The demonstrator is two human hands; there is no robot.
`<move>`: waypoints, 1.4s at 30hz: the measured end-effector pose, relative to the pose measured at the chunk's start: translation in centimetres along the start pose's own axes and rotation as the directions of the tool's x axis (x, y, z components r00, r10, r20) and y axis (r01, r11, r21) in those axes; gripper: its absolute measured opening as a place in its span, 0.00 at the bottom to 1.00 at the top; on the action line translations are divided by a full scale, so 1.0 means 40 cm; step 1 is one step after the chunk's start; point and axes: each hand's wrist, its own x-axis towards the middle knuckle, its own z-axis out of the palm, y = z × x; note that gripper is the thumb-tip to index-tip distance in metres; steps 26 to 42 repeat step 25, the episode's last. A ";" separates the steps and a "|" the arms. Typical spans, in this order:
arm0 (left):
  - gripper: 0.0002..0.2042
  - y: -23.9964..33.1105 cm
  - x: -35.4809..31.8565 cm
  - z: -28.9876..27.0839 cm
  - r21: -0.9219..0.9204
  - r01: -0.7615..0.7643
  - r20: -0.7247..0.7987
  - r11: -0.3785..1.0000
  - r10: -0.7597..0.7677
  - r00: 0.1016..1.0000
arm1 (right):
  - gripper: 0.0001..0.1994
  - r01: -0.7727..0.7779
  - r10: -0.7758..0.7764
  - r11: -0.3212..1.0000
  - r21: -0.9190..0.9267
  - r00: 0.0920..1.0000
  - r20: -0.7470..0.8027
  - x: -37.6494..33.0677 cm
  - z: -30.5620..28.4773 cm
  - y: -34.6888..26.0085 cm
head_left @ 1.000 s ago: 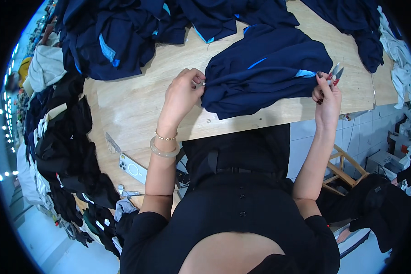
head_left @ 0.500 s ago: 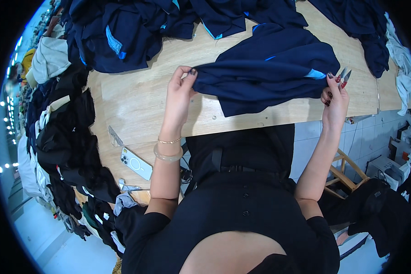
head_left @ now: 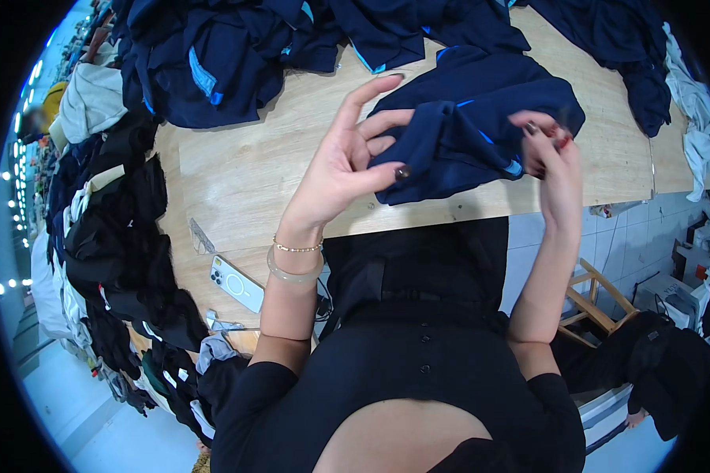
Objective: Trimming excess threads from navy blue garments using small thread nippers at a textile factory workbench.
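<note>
A dark navy garment [head_left: 481, 102] with bright blue trim lies bunched near the table's front edge. My left hand [head_left: 351, 154] is at its left side, open, thumb and index finger stretched apart. The other fingers of that hand touch the cloth, their tips partly hidden by a fold. Over the garment's right part is my right hand [head_left: 551, 154], its fingers bent and smeared by motion. Small thread snips [head_left: 563, 134] with a bit of red show blurred in that hand. Light blue trim [head_left: 513, 167] lies just below its fingers.
More navy garments [head_left: 205, 63] are heaped along the wooden table's [head_left: 237, 165] far side. Black clothes [head_left: 110, 244] pile up at the left. A white phone [head_left: 237, 284] and a clear plastic piece [head_left: 201, 236] lie at the near left. A wooden stool [head_left: 596, 303] stands below right.
My left hand has let go of the garment's edge and spread its fingers. The stretched cloth has dropped into a bunch. My right hand has moved a little left.
</note>
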 end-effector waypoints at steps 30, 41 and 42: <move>0.11 -0.012 -0.004 0.018 -0.376 0.175 -0.197 0.910 -0.263 0.945 | 0.12 0.481 -0.427 0.829 -0.287 0.874 0.230 0.035 0.085 -0.032; 0.11 -0.012 -0.004 0.018 -0.376 0.175 -0.197 0.910 -0.263 0.945 | 0.12 0.481 -0.427 0.829 -0.287 0.874 0.230 0.035 0.085 -0.032; 0.11 -0.012 -0.004 0.018 -0.376 0.175 -0.197 0.910 -0.263 0.945 | 0.12 0.481 -0.427 0.829 -0.287 0.874 0.230 0.035 0.085 -0.032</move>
